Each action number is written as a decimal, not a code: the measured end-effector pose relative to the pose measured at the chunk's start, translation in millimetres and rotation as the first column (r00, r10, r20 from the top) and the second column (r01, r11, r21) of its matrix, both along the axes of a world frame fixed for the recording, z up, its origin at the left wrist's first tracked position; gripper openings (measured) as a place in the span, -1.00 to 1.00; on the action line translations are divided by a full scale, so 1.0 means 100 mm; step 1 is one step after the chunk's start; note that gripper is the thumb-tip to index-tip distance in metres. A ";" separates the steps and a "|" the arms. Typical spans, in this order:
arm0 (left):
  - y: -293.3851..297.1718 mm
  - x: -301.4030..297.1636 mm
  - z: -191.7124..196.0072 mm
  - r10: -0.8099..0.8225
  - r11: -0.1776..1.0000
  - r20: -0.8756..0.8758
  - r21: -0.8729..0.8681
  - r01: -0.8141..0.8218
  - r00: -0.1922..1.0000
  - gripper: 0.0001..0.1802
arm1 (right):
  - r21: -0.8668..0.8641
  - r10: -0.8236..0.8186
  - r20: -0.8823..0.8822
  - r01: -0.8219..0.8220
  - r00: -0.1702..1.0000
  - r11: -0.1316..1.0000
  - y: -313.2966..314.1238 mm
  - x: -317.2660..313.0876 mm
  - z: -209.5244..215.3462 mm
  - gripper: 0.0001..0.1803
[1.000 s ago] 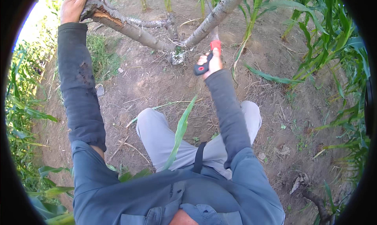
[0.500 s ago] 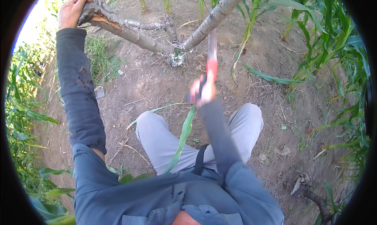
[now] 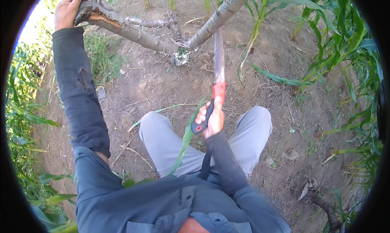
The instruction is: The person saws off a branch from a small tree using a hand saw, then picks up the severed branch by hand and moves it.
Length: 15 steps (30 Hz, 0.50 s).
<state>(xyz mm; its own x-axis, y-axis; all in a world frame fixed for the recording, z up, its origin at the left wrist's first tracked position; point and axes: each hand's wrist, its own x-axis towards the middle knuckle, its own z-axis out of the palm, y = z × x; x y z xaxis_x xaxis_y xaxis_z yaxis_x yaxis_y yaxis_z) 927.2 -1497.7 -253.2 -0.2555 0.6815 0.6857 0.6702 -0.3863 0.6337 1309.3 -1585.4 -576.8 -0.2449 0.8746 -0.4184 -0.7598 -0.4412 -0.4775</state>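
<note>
Saw (image 3: 216,95), red-and-black handled, is gripped by the right hand (image 3: 211,121) near frame centre; its fingers (image 3: 200,118) are wrapped fully closed around the handle. Blade is pointed toward 12 o'clock, its tip reaching the right branch (image 3: 221,9) of the forked trunk. Left branch (image 3: 122,25), at 11 o'clock, is clasped by the left hand (image 3: 67,7), fingers curled over the bark. Bare soil (image 3: 162,82) lies beneath; maize plants (image 3: 345,42) stand at 2 o'clock.

the left hand (image 3: 70,8) is gripping a branch (image 3: 122,25) far out to the left. the right hand (image 3: 211,119) is holding a saw (image 3: 217,76) nearer the body, its blade reaching forward to the trunk (image 3: 221,11).
</note>
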 end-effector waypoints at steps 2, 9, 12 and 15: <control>0.06 -0.32 0.04 0.033 0.999 -0.087 0.002 -0.033 0.996 -0.71 | -0.145 -0.037 -0.008 0.035 0.999 0.989 -0.07 -0.05 0.15 -0.53; 0.20 -0.14 0.06 0.059 0.998 -0.265 -0.004 -0.062 0.962 -0.67 | 0.260 0.015 -0.182 0.033 0.983 0.965 1.46 -0.17 0.02 -0.58; 0.02 -0.11 0.03 0.059 0.997 -0.031 -0.039 -0.061 0.998 -0.68 | 0.095 0.068 -0.038 -0.064 0.997 0.993 0.00 -0.05 0.01 -0.53; -0.08 0.07 0.08 0.071 0.997 -0.027 -0.004 -0.072 0.997 -0.69 | -0.139 0.044 -0.096 -0.058 0.994 0.989 0.04 0.05 0.16 -0.48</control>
